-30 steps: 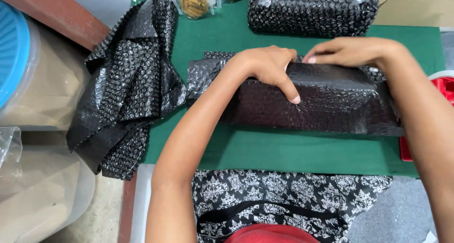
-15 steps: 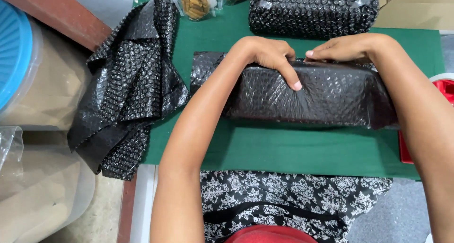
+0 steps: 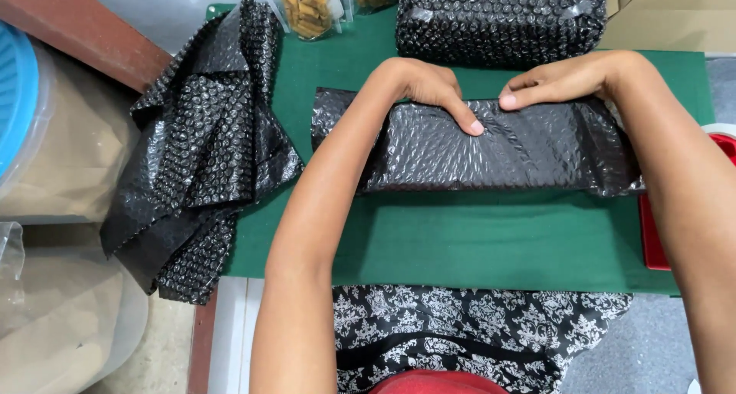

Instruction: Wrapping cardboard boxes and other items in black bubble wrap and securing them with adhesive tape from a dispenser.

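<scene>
Left hand (image 3: 425,87): fingers flat, pressing black bubble-wrap parcel (image 3: 491,152).
Right hand (image 3: 567,78): fingertips apparently pinching the parcel's top fold.
Surface: green mat (image 3: 460,241).

Green mat and its load

A green mat (image 3: 475,241) carries a black bubble-wrapped parcel (image 3: 491,152) at centre, another wrapped bundle (image 3: 498,14) at twelve o'clock, loose black bubble wrap (image 3: 199,141) at nine o'clock, snack bags (image 3: 307,7) at eleven o'clock.

Both forearms are seen bare to the elbow, with no sleeves, rings, watch or bracelets on the left hand (image 3: 425,87) or the right hand (image 3: 571,78). Short nails are visible. Below the hands, a black-and-white floral patterned garment (image 3: 475,325) is worn, with a red piece (image 3: 429,382) beneath it
</scene>
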